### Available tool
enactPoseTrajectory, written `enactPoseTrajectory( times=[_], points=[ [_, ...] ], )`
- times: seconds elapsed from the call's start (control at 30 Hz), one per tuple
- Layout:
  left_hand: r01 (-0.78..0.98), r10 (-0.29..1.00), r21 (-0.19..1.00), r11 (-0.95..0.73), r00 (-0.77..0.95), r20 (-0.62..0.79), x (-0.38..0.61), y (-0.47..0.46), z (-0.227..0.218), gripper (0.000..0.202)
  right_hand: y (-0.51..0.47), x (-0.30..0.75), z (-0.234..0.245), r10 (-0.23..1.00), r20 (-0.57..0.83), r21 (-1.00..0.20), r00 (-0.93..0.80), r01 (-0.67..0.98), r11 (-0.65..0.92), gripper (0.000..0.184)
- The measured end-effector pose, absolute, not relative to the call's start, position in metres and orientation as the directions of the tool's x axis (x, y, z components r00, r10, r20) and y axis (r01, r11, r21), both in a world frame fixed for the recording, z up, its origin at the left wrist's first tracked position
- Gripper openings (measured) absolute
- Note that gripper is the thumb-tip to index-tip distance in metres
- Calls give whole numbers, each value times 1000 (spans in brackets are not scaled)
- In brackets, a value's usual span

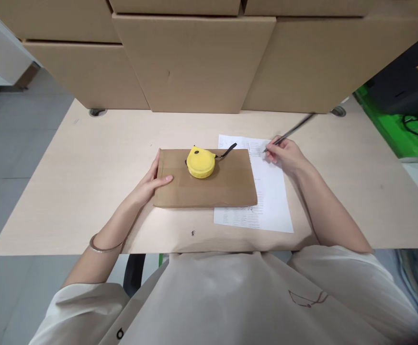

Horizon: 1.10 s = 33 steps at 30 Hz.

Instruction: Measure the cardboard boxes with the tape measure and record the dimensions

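Note:
My left hand (154,179) grips the left end of a flat brown cardboard box (226,184), thumb on top and fingers along its side. On the box lies a yellow tape measure (200,163) with a black wrist strap. The box covers the left part of a printed sheet of paper (273,206). Over the upper right of that sheet, my right hand (284,152) is closed around a dark pen (295,128), its tip pointing down at the page. Whether the tip touches the paper I cannot tell.
Large stacked cardboard boxes (197,62) form a wall along the back of the pale wooden table (68,191). A black device (402,81) stands on a green surface (377,129) at the right. Cable holes (97,112) sit near the table's rear corners.

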<state>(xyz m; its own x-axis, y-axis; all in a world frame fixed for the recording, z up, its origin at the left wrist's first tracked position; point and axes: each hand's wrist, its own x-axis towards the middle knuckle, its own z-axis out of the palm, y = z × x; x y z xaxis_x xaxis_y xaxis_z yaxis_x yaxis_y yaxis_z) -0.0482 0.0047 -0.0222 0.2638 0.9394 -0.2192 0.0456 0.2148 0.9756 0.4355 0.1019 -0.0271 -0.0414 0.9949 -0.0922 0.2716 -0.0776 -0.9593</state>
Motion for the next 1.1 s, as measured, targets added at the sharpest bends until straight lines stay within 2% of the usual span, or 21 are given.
enactPoseTrajectory(
  times=[0.07, 0.17, 0.27, 0.63, 1.1],
  points=[
    [36, 938, 974, 226, 261, -227, -49, 5, -23, 140, 103, 431, -35, 996, -31, -982, -88, 187, -14, 75],
    [23, 935, 964, 265, 239, -263, -49, 5, -22, 149, 106, 424, -43, 991, -24, -969, -132, 246, 10, 76],
    [25, 933, 958, 287, 219, -285, -48, 5, -19, 154, 109, 422, -47, 993, -60, -961, -106, 276, -29, 76],
    [67, 933, 960, 270, 227, -279, -48, 2, -17, 143, 110, 424, -46, 987, -106, -956, -119, 287, -68, 63],
    [51, 927, 950, 308, 209, -311, -45, -1, -10, 149, 109, 426, -47, 987, -105, -953, -118, 295, -66, 52]
  ],
)
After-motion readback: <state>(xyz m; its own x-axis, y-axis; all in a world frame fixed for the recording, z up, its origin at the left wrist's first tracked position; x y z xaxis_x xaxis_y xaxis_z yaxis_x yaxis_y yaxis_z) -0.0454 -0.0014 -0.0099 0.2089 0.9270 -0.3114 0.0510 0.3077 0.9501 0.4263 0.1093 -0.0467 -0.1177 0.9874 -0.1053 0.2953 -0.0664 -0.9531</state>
